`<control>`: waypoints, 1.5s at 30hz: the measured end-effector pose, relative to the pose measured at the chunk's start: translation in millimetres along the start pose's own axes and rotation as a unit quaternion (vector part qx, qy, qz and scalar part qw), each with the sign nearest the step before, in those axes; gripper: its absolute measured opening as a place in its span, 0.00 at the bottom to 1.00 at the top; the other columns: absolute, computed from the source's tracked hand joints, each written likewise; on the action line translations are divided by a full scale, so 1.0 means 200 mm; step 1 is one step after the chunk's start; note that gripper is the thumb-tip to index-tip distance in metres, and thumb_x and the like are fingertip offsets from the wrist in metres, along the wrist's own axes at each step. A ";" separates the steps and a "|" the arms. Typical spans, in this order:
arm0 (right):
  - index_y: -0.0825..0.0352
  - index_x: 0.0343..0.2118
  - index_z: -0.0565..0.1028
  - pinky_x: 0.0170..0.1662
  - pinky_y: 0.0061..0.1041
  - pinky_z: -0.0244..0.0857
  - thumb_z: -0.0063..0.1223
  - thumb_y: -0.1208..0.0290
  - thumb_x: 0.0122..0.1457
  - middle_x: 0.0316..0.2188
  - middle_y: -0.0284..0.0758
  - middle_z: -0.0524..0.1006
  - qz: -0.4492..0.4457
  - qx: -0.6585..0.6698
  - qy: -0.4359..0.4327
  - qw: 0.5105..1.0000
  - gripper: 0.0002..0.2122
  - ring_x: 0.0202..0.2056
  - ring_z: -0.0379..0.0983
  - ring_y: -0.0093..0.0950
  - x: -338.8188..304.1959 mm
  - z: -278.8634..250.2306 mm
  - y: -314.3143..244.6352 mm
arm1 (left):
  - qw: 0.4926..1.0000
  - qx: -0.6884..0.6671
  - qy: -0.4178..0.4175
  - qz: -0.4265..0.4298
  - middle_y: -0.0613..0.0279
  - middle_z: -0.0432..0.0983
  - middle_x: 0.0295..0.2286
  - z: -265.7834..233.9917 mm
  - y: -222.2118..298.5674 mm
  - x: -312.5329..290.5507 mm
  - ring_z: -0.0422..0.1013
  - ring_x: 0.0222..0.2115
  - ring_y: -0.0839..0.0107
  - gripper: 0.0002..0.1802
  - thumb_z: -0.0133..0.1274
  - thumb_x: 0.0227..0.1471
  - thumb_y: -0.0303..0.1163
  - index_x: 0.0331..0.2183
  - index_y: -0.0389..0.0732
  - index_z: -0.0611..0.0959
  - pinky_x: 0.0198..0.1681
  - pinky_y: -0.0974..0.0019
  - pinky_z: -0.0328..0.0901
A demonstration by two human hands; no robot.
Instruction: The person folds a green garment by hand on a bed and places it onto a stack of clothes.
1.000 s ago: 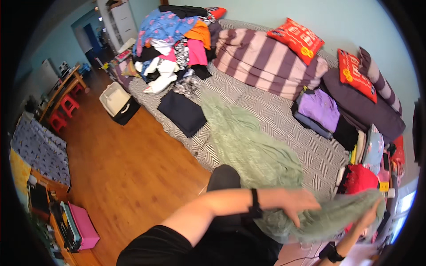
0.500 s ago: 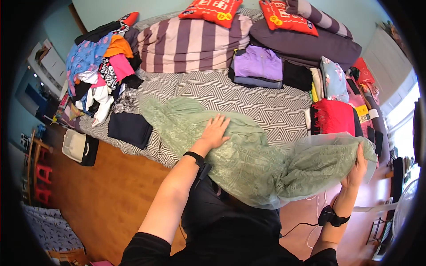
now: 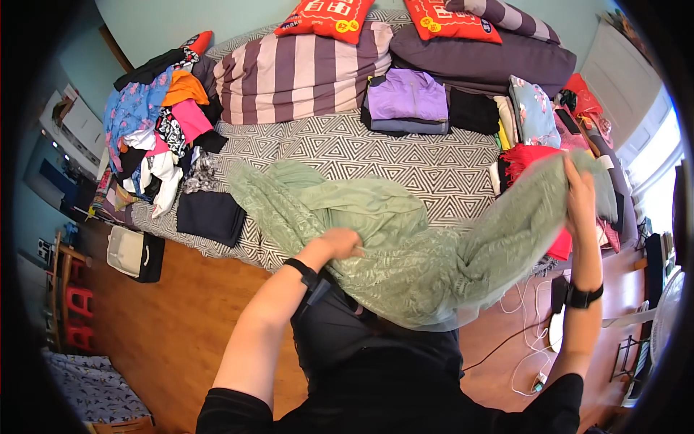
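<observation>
A sheer pale-green lace garment spreads across the front of the bed and hangs over its edge against my legs. My right hand is closed on its right end, holding that end up above the red folded cloth. Gathered folds run from there down to the middle of the garment. My left hand, a little blurred, rests at the garment's near left part with its fingers curled into the fabric. The garment's left end lies flat, next to a folded dark navy cloth.
A heap of mixed clothes is at the far left. Folded purple clothing and a black folded piece lie at the back. Striped bedding lines the wall. A fan stands at right, with white cables on the floor.
My right hand has risen, lifting the garment's right end upward and away from me. The left hand has drawn nearer to me, from flat on the cloth to curled fingers.
</observation>
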State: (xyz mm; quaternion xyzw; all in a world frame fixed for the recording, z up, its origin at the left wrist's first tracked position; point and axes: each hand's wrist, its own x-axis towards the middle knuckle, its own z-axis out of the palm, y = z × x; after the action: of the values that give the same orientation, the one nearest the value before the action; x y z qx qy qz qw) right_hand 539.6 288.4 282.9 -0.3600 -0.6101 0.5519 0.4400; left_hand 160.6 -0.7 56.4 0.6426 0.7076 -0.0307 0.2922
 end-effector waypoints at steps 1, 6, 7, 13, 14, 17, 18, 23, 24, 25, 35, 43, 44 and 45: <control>0.69 0.39 0.76 0.38 0.28 0.69 0.51 0.59 0.65 0.34 0.35 0.78 -0.031 -0.031 -0.023 0.999 0.15 0.34 0.76 0.25 0.09 0.06 -0.02 | 0.997 0.004 0.067 -0.032 0.47 0.79 0.33 -0.06 -0.04 -0.02 0.74 0.37 0.46 0.11 0.53 0.51 0.37 0.34 0.43 0.83 0.40 0.47 0.67; 0.72 0.36 0.75 0.39 0.33 0.65 0.48 0.52 0.64 0.33 0.37 0.75 -0.107 -0.111 0.149 0.977 0.21 0.35 0.70 0.28 0.70 0.12 -0.29 | 0.888 -0.042 0.428 -0.166 0.42 0.78 0.32 -0.80 -0.36 -0.40 0.75 0.35 0.45 0.10 0.48 0.53 0.33 0.32 0.39 0.82 0.38 0.48 0.68; 0.72 0.34 0.75 0.39 0.32 0.64 0.47 0.53 0.65 0.32 0.37 0.75 -0.116 -0.045 0.178 0.976 0.21 0.34 0.69 0.28 0.79 0.16 -0.38 | 0.805 -0.046 0.569 -0.162 0.41 0.77 0.30 -0.94 -0.50 -0.52 0.74 0.33 0.44 0.12 0.47 0.55 0.33 0.29 0.37 0.81 0.36 0.49 0.67; 0.79 0.36 0.78 0.34 0.32 0.66 0.47 0.53 0.64 0.34 0.41 0.79 -0.242 -0.083 0.306 0.917 0.25 0.32 0.72 0.28 1.40 -0.75 -0.79 | 0.573 -0.283 0.768 0.028 0.65 0.78 0.32 -1.77 -0.54 -1.14 0.71 0.31 0.78 0.13 0.45 0.63 0.32 0.38 0.35 0.81 0.37 0.70 0.65; 0.79 0.36 0.78 0.34 0.32 0.66 0.47 0.53 0.64 0.34 0.41 0.79 -0.244 -0.073 0.303 0.918 0.25 0.32 0.72 0.28 1.38 -0.78 -0.82 | 0.569 -0.283 0.771 0.047 0.65 0.78 0.32 -1.80 -0.47 -1.24 0.71 0.32 0.78 0.13 0.45 0.64 0.33 0.39 0.35 0.80 0.38 0.71 0.66; 0.81 0.41 0.77 0.39 0.29 0.66 0.49 0.50 0.62 0.35 0.42 0.79 -0.268 -0.067 0.335 0.901 0.28 0.34 0.73 0.29 1.33 -0.80 -0.86 | 0.565 -0.247 0.786 0.044 0.67 0.79 0.32 -1.74 -0.49 -1.36 0.71 0.32 0.80 0.13 0.45 0.65 0.34 0.39 0.36 0.81 0.38 0.72 0.65; 0.81 0.41 0.77 0.41 0.29 0.66 0.49 0.50 0.62 0.35 0.42 0.79 -0.253 -0.042 0.321 0.912 0.28 0.34 0.73 0.29 1.32 -0.78 -0.82 | 0.569 -0.239 0.785 0.049 0.67 0.78 0.32 -1.70 -0.50 -1.37 0.70 0.33 0.80 0.13 0.46 0.65 0.34 0.39 0.36 0.81 0.38 0.72 0.65; 0.79 0.41 0.75 0.43 0.33 0.64 0.47 0.50 0.63 0.38 0.45 0.78 -0.251 -0.202 0.298 0.899 0.27 0.39 0.72 0.32 1.30 -0.64 -0.40 | 0.685 -0.129 0.717 -0.023 0.71 0.73 0.27 -1.25 -0.28 -1.16 0.66 0.29 0.81 0.10 0.51 0.59 0.31 0.31 0.33 0.80 0.33 0.73 0.62; 0.78 0.42 0.74 0.45 0.35 0.63 0.46 0.49 0.64 0.37 0.46 0.76 -0.217 -0.235 0.206 0.925 0.27 0.39 0.71 0.35 1.25 -0.45 -0.23 | 0.700 -0.175 0.690 -0.046 0.70 0.73 0.25 -1.09 -0.23 -1.12 0.66 0.28 0.81 0.08 0.52 0.58 0.29 0.30 0.33 0.80 0.32 0.73 0.62; 0.76 0.40 0.74 0.46 0.36 0.63 0.46 0.50 0.64 0.36 0.48 0.75 -0.233 -0.325 0.152 0.904 0.26 0.39 0.70 0.39 1.20 -0.42 -0.09 | 0.743 -0.166 0.648 -0.007 0.71 0.73 0.24 -0.95 -0.16 -1.02 0.67 0.27 0.80 0.06 0.54 0.56 0.28 0.30 0.35 0.80 0.30 0.71 0.63; 0.63 0.33 0.79 0.41 0.44 0.70 0.59 0.56 0.55 0.32 0.45 0.80 -0.124 -0.484 -0.399 0.769 0.14 0.38 0.77 0.47 -0.26 0.91 0.71 | 0.973 -0.045 0.226 0.033 0.51 0.78 0.26 0.26 0.43 -0.46 0.76 0.29 0.49 0.09 0.49 0.53 0.33 0.27 0.41 0.79 0.31 0.49 0.70; 0.62 0.54 0.71 0.48 0.42 0.69 0.60 0.54 0.55 0.51 0.47 0.74 -0.378 -0.462 -0.358 0.718 0.27 0.47 0.75 0.47 -0.65 1.50 1.15 | 0.978 -0.027 0.203 0.034 0.51 0.76 0.26 0.36 0.67 -0.49 0.76 0.27 0.48 0.06 0.49 0.49 0.28 0.26 0.37 0.78 0.31 0.51 0.71; 0.62 0.54 0.71 0.48 0.42 0.69 0.60 0.54 0.55 0.51 0.47 0.74 -0.375 -0.464 -0.355 0.719 0.27 0.47 0.75 0.47 -0.64 1.50 1.19 | 0.978 -0.025 0.201 0.038 0.51 0.76 0.26 0.35 0.67 -0.50 0.76 0.27 0.48 0.06 0.49 0.49 0.28 0.26 0.37 0.78 0.31 0.51 0.71; 0.61 0.56 0.69 0.48 0.42 0.69 0.60 0.54 0.55 0.54 0.47 0.72 -0.394 -0.521 -0.279 0.704 0.28 0.48 0.75 0.47 -0.63 1.50 1.21 | 0.978 -0.041 0.200 0.028 0.51 0.77 0.27 0.34 0.68 -0.53 0.76 0.29 0.49 0.07 0.49 0.51 0.29 0.28 0.37 0.80 0.32 0.51 0.71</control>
State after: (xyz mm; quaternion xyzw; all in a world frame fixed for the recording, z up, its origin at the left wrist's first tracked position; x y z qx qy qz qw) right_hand 293.5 97.1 23.6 -0.0878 -0.9816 -0.0027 0.1695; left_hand 312.0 -100.0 92.6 0.6424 0.7344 0.1360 0.1716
